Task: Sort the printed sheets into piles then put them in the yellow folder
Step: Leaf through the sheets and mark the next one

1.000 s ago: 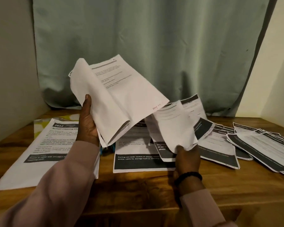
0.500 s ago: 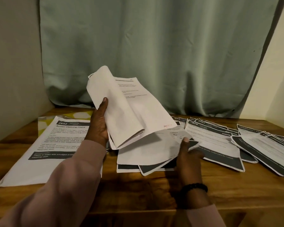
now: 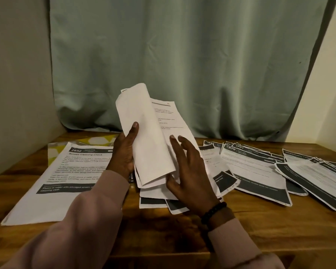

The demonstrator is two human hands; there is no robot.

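My left hand (image 3: 124,154) grips a curled bundle of printed sheets (image 3: 149,136), upright over the table's middle. My right hand (image 3: 190,171) lies against the bundle's right side with its fingers spread and straight and its thumb at the lower edge. A small pile of sheets (image 3: 153,200) lies on the table under both hands. At the left lies a pile topped by the sheet "2652 Screen Cleaning Check" (image 3: 66,181). The yellow patterned folder (image 3: 97,141) shows from under that pile's far edge. More sheets lie fanned out to the right (image 3: 256,171) and at the far right (image 3: 318,177).
The wooden table (image 3: 163,235) has bare wood along its front edge. A green curtain (image 3: 182,65) hangs behind it, with walls close on the left and right.
My right hand laid its sheets on the middle pile, let go and came up to the held bundle. My left hand lowered the bundle and brought it rightward.
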